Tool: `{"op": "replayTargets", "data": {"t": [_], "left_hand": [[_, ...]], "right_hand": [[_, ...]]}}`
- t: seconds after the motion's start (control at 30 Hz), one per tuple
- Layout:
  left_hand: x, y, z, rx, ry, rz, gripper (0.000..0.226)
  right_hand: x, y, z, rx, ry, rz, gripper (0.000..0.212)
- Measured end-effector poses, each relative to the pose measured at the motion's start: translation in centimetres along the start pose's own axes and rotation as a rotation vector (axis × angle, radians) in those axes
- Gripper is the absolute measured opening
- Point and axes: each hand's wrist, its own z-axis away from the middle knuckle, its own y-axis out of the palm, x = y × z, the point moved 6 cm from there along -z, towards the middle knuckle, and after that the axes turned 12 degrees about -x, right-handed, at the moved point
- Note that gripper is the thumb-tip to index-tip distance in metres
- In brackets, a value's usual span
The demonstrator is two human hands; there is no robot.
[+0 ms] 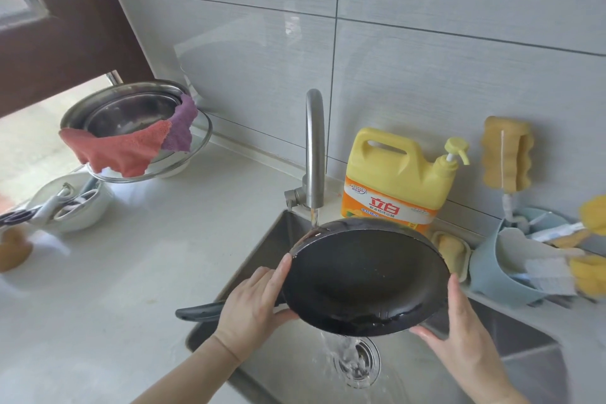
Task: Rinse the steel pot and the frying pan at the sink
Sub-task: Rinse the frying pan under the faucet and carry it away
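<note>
Both hands hold the frying pan [364,279] tilted over the sink [531,367]: left hand [252,305] wrapped round the rim by the handle, right hand [459,321] with straight fingers propping the far rim. Tap [314,147] runs, water drains off; pan rinse underway. Steel pot [131,111] sits at the counter's back-left corner, judged pending. Soap bottle [396,180] crowds the sink's back edge; open room left.

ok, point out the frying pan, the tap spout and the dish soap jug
frying pan [364,279]: head view, on its dark inner surface.
tap spout [314,147]: head view, on the upright steel tube.
dish soap jug [393,184]: head view, on the yellow body above the label.
</note>
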Motion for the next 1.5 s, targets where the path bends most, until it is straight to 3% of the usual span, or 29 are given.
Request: {"op": "replayTargets", "data": {"t": [0.1,0.23,0.47,0.7,1.0,1.2,1.4,1.5], "left_hand": [[0.4,-0.3,0.5,0.010,-0.013,0.009,0.098],[1.8,-1.3,1.2,0.011,-0.068,-0.003,0.102],[5.3,-4.3,2.8,0.022,-0.202,-0.085,0.101],[6.7,-5.7,4.9,0.009,-0.231,-0.103,0.104],[4.8,-3.5,3.6,0.038,-0.191,-0.074,0.101],[1.4,-1.1,1.3,0.023,-0.048,-0.030,0.088],[1.1,-0.9,0.4,0.058,-0.095,-0.003,0.091],[1.8,-1.5,1.0,0.052,-0.130,-0.002,0.088]], "right_hand": [[0.5,0.3,0.0,0.030,-0.005,-0.021,0.140],[2.7,0.7,-0.8,-0.015,-0.108,-0.102,0.115],[5.8,3.8,-1.6,0.119,-0.179,-0.070,0.131],[8.9,5.3,-1.9,0.132,-0.331,-0.127,0.130],[5.9,4.0,-1.2,0.141,-0.156,-0.034,0.126],[2.1,1.6,-0.4,0.071,-0.025,-0.012,0.119],[1.8,-0.1,-1.0,-0.034,-0.073,-0.010,0.098],[2.6,0.7,-1.1,0.010,-0.075,-0.032,0.119]]}}
